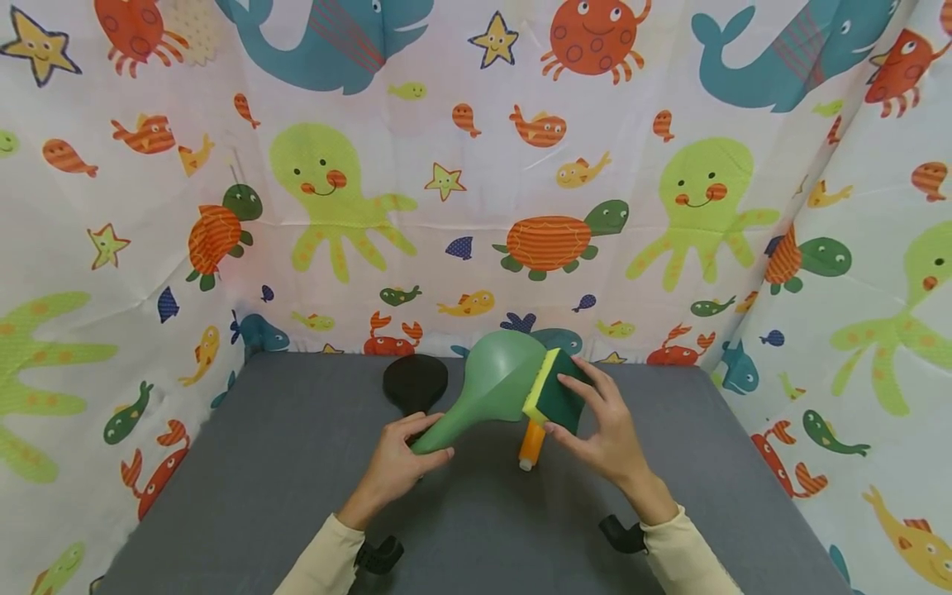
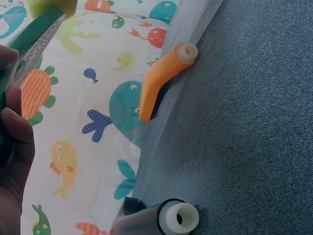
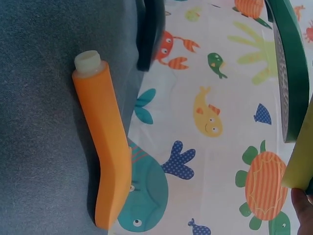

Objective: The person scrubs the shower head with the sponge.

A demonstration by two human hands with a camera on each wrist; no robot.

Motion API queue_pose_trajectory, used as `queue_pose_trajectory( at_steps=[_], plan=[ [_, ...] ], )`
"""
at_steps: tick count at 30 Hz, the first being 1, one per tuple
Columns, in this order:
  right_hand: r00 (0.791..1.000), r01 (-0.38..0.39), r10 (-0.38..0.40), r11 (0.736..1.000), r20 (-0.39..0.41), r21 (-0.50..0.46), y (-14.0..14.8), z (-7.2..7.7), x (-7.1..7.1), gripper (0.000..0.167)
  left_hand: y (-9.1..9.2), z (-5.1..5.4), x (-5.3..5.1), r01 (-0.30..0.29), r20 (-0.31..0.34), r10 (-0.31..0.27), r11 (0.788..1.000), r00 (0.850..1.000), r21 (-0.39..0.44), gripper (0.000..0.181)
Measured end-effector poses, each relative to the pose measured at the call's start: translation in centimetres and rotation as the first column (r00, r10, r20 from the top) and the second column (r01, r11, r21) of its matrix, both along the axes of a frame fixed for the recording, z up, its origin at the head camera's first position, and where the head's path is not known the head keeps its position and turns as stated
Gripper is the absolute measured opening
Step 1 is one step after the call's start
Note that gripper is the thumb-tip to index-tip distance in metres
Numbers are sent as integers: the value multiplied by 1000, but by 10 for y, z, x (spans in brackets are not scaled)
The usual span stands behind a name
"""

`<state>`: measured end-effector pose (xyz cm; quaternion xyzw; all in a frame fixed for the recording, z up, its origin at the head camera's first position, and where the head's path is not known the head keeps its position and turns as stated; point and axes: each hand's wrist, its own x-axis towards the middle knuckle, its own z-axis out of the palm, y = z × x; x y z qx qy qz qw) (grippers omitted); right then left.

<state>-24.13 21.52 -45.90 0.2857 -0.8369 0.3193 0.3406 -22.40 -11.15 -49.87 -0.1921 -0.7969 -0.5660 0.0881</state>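
A green paddle-like object with a broad round head is raised above the table, its narrow end gripped by my left hand. My right hand pinches a sponge, yellow on one side and dark green on the other, with its yellow side against or very near the right edge of the green head. In the left wrist view, my left hand shows fingers curled round the green object. The right wrist view catches only fingertips of my right hand at the yellow sponge face.
An orange angled object with a whitish end lies on the grey table below the sponge. A black round-headed object lies behind my left hand. A white curtain with printed sea animals stands around the back and sides.
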Motion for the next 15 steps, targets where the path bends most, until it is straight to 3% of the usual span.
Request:
queue_pose_trajectory(
  at_steps=[15],
  plan=[
    [997,9,-6,999,80,-33,5,1,-3,71,-2,-1,1,-1,12,1,1000,1000,-6,49]
  ],
)
